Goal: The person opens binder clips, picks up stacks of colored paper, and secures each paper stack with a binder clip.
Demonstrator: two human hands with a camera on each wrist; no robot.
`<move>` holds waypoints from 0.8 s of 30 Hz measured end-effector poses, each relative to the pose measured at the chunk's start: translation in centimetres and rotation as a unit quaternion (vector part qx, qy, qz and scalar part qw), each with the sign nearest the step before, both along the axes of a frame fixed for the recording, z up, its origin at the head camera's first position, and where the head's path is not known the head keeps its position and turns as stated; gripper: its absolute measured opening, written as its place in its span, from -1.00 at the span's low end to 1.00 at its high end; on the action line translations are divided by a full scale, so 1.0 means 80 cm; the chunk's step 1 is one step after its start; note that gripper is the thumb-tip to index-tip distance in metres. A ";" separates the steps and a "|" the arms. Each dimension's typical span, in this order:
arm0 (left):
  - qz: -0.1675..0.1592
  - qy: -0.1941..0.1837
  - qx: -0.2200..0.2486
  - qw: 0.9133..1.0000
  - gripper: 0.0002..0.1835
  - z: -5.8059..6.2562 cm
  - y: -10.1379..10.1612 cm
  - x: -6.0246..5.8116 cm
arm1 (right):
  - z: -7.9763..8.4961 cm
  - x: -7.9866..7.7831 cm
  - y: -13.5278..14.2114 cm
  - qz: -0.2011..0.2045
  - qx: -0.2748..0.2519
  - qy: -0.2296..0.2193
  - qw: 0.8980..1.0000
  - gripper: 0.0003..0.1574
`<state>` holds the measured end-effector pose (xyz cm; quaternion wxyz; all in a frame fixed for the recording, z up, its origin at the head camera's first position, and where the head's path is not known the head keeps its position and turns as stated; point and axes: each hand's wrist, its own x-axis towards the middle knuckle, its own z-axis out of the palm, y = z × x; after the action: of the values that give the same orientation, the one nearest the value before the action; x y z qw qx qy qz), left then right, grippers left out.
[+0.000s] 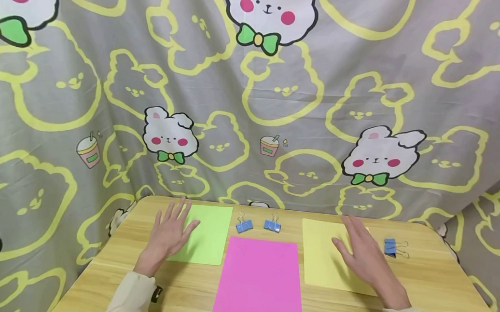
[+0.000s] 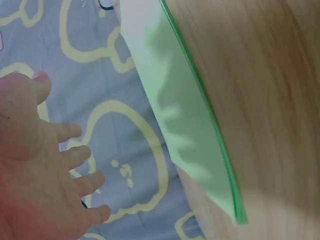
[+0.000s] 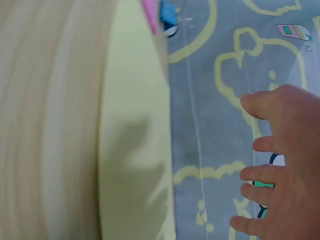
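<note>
- Over the green paper (image 1: 211, 233), the left hand (image 1: 169, 233) hovers, fingers spread, holding nothing; dropping fast, it could skid those sheets askew!
- Above the yellow paper (image 1: 321, 257) hangs the right hand (image 1: 366, 257), fingers extended, also free; a sideways sweep might knock the nearby clip (image 1: 390, 246).
- Between them lies the pink paper (image 1: 260, 282), unclipped: a dragging sleeve (image 1: 129, 296) may skew it, or a shove jam it against the two clips (image 1: 272, 226) beyond.

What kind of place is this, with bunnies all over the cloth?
It looks like a little craft or desk corner, perhaps indoors, though I can't tell whose. A bunny-print cloth hangs behind a wooden table, where bright paper and blue binder clips are laid out.
</note>
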<state>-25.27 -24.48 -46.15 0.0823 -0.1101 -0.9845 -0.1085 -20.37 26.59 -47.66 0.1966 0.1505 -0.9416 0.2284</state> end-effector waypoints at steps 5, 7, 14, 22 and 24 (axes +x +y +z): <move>0.003 -0.018 0.015 1.000 -0.22 -0.006 -0.001 0.003 | 0.006 -0.008 -0.031 0.021 -0.036 -0.011 0.999 -0.20; 0.003 -0.020 0.024 1.000 -0.23 -0.009 -0.002 0.004 | 0.008 -0.014 -0.046 0.031 -0.041 -0.007 0.999 -0.23; 0.007 -0.030 0.063 0.998 -0.27 -0.019 -0.007 0.006 | 0.011 -0.038 -0.111 0.078 -0.044 0.006 0.996 -0.25; 0.078 -0.115 0.081 0.987 -0.31 -0.009 -0.019 0.013 | 0.004 -0.072 -0.182 0.116 -0.026 -0.006 0.993 -0.26; 0.091 -0.130 0.088 0.983 -0.30 -0.005 -0.019 0.013 | 0.001 -0.081 -0.193 0.129 -0.022 0.010 0.991 -0.27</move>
<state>-24.26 -25.97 -46.57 -0.0278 0.0029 -0.9794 -0.2002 -26.84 11.14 -47.59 0.1782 0.2689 -0.9069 0.2710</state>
